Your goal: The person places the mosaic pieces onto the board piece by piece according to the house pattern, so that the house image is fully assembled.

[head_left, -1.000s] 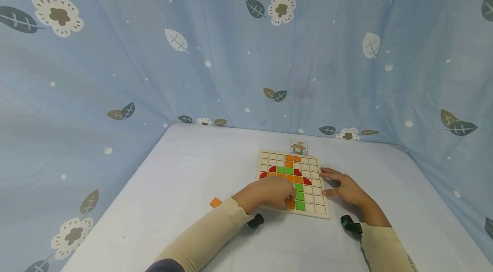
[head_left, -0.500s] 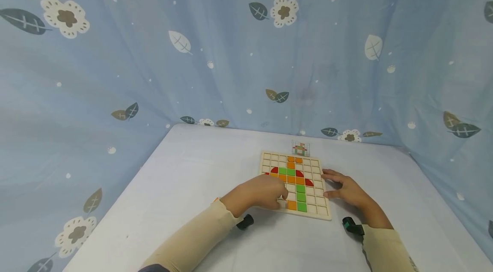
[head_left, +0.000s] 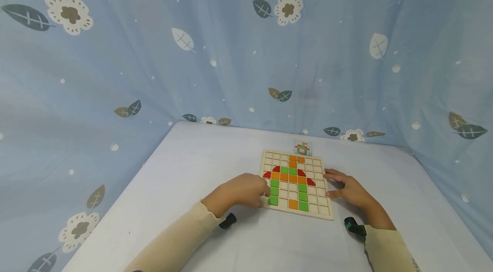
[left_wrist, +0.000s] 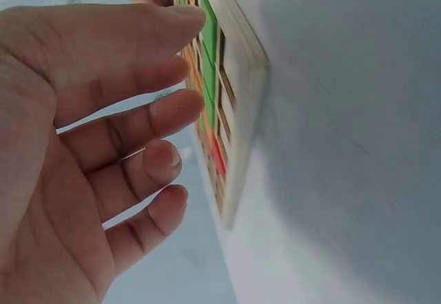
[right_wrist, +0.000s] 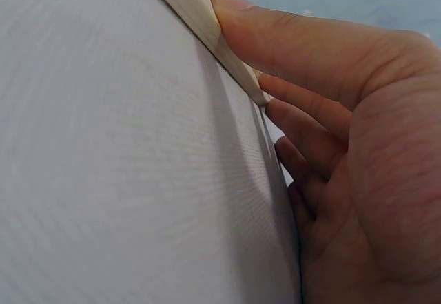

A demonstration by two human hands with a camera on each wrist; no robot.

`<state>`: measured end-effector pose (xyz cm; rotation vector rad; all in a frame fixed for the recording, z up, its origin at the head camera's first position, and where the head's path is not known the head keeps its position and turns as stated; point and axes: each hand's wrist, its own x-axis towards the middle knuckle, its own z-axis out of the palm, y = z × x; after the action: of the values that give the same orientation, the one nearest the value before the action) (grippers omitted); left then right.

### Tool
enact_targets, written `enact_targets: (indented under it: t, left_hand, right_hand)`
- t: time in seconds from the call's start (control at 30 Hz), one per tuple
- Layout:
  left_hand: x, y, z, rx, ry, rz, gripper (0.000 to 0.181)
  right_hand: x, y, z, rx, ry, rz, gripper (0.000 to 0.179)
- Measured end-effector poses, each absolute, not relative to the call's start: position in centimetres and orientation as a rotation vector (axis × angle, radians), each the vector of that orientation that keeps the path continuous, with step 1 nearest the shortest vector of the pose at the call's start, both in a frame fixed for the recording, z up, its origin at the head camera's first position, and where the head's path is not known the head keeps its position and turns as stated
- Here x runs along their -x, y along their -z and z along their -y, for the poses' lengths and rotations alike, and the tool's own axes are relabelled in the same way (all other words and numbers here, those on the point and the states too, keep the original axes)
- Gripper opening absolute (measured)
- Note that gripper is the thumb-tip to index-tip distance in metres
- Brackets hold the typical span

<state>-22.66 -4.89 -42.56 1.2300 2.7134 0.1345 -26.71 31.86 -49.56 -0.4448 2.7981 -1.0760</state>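
Note:
A wooden grid board [head_left: 321, 210] lies on the table, its cells partly filled with orange, green and red tiles. An orange square tile [head_left: 293, 204] sits in the front row, beside a green square tile [head_left: 303, 206]. At the board's left edge is my left hand [head_left: 244, 190]; in the left wrist view its fingers [left_wrist: 162, 114] are loosely bent with nothing between them and the thumb. My right hand [head_left: 348, 189] rests against the board's right edge, and in the right wrist view its thumb [right_wrist: 289, 38] touches the board's side.
Behind the board lies a small printed card [head_left: 303, 148] with a coloured grid picture. A blue patterned curtain [head_left: 231, 49] hangs along the table's far and side edges. Black wrist devices sit under the left wrist [head_left: 228, 221] and by the right wrist [head_left: 354, 226].
My left hand has moved left, off the front-row orange tile to the board's left edge, uncovering green tiles. A loose orange tile is now hidden near the left arm. My right hand stays put.

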Motion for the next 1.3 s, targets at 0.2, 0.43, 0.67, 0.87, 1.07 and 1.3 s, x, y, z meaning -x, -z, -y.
enact_targets:
  t: [0.2, 0.43, 0.67, 0.87, 1.07, 1.3]
  left_hand:
    - [22.5, 43.2, 7.6, -1.145, -0.157, -2.741, 0.022]
    - [22.6, 43.4, 10.3, -1.037, -0.207, -2.719, 0.024]
    - [21.8, 43.6, 12.3, -1.129, -0.229, -2.737, 0.024]
    - [21.3, 43.3, 13.6, -1.082, -0.272, -2.749, 0.03]
    - [21.0, 43.0, 15.1, -1.003, -0.274, -2.746, 0.034]
    - [20.7, 43.1, 16.4, -0.973, -0.285, -2.748, 0.031]
  right_hand:
    - [26.6, 49.4, -31.8, 0.446, 1.095, -2.788, 0.071]
    - [26.7, 49.4, -31.9, 0.437, 1.081, -2.8, 0.07]
    - [26.7, 49.6, -31.7, 0.443, 1.069, -2.802, 0.071]
    - [26.7, 49.7, -31.4, 0.405, 1.062, -2.805, 0.072]
    - [26.7, 49.7, -31.4, 0.409, 1.07, -2.803, 0.071]
    - [26.7, 49.6, -31.6, 0.416, 1.051, -2.821, 0.07]
